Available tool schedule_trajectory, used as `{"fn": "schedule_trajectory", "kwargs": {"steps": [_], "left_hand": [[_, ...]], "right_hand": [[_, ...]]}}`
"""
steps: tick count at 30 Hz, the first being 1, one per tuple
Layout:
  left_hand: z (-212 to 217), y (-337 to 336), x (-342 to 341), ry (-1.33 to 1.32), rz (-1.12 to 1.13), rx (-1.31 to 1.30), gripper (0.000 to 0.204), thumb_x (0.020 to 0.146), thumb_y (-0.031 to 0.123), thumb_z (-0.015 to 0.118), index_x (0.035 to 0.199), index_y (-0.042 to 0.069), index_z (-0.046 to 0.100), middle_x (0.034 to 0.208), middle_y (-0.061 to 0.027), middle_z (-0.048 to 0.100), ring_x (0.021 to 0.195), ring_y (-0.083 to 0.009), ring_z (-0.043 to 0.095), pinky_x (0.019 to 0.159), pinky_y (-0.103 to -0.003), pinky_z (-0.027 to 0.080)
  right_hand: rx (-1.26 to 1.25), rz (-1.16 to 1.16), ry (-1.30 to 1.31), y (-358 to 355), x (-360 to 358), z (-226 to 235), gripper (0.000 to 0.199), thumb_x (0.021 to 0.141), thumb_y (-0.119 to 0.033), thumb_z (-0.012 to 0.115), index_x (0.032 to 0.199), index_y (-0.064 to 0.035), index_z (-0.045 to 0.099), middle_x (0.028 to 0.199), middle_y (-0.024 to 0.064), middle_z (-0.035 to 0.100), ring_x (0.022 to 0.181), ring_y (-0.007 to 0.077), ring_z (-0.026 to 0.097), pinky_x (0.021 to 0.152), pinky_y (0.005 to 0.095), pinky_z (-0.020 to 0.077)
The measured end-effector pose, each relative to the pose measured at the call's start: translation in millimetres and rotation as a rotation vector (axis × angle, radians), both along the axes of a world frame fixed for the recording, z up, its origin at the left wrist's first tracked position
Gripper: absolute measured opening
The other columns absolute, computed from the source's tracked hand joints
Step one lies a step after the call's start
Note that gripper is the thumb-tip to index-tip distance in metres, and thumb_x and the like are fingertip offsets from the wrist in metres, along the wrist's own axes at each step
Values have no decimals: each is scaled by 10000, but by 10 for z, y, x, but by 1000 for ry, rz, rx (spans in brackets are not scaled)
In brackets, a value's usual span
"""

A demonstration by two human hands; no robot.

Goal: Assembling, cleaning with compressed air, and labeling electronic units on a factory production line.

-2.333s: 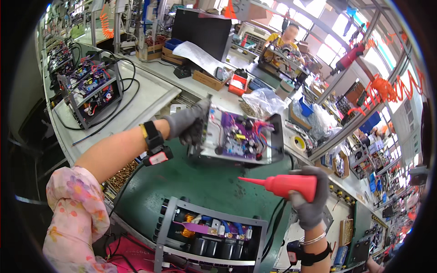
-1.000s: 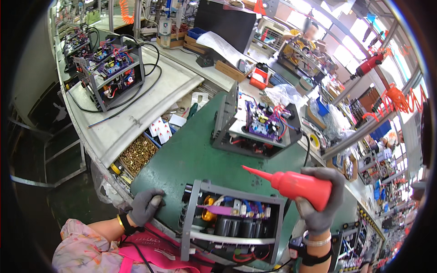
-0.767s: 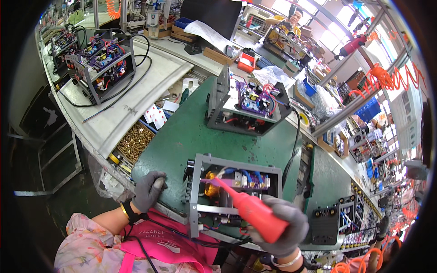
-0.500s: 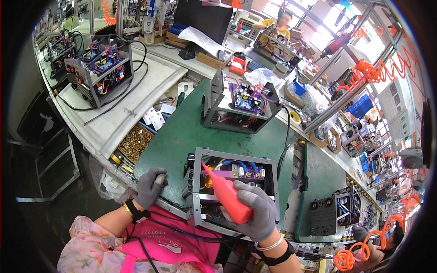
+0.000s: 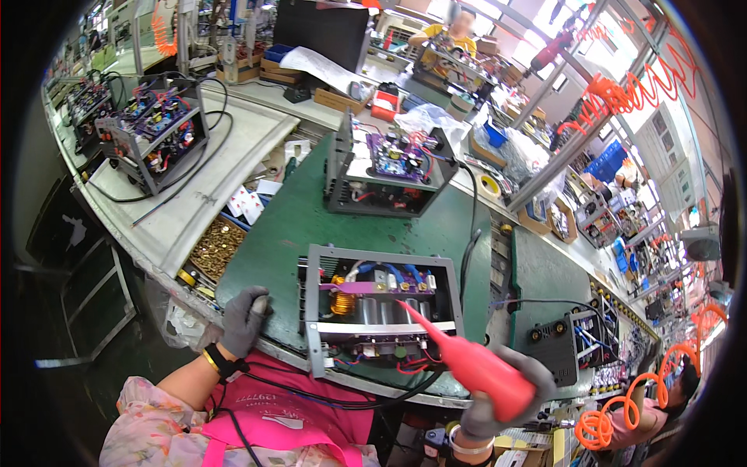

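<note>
My right hand (image 5: 484,420), in a grey glove, is wrapped round a red squeeze bottle (image 5: 492,375) with a long thin nozzle. The bottle is tilted, its tip pointing up and left over an opened metal device housing (image 5: 314,311). Inside the housing are a copper-wound coil (image 5: 340,302), a purple circuit board (image 5: 401,286), blue leads and grey cylindrical parts (image 5: 379,312). Whether the tip touches anything, I cannot tell. My left hand (image 5: 247,315), also gloved, is curled closed near the green table's front edge, left of the housing and apart from it.
Behind the housing on the green work surface (image 5: 268,233) stands a second opened device (image 5: 389,175). A bin of brass fittings (image 5: 219,247) lies left. More devices (image 5: 159,136) with black cables stand farther left, another unit (image 5: 556,346) at right. Co-workers sit at back and lower right.
My right hand and the squeeze bottle have moved right and down, so the nozzle has left the coil's side of the housing. My left hand stays closed. The whole view has shifted slightly.
</note>
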State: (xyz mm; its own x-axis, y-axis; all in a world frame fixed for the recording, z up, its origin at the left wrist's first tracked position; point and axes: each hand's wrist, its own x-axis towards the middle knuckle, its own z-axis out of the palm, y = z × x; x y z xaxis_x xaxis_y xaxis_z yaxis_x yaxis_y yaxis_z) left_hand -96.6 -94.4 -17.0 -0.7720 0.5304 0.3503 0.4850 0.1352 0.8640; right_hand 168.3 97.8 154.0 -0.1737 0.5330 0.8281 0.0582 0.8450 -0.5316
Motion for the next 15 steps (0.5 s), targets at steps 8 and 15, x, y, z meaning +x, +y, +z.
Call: {"fn": "schedule_trajectory", "kwargs": {"steps": [8, 15], "left_hand": [[71, 52, 33, -6, -34, -59, 207, 963, 175, 480, 1045, 7, 568, 760, -65, 580, 663, -136, 586, 625, -270, 470], [71, 122, 62, 74, 9, -102, 208, 962, 165, 465, 1030, -7, 559, 762, -71, 563, 659, -137, 525, 617, -269, 433]], "right_hand": [[-286, -183, 68, -8, 737, -452, 626, 708, -460, 749, 1069, -38, 460, 898, 105, 546, 782, 224, 591, 712, 364, 527], [-302, -85, 94, 121, 710, -633, 612, 712, -387, 784, 1079, -32, 447, 921, 99, 527, 812, 226, 623, 702, 347, 560]]}}
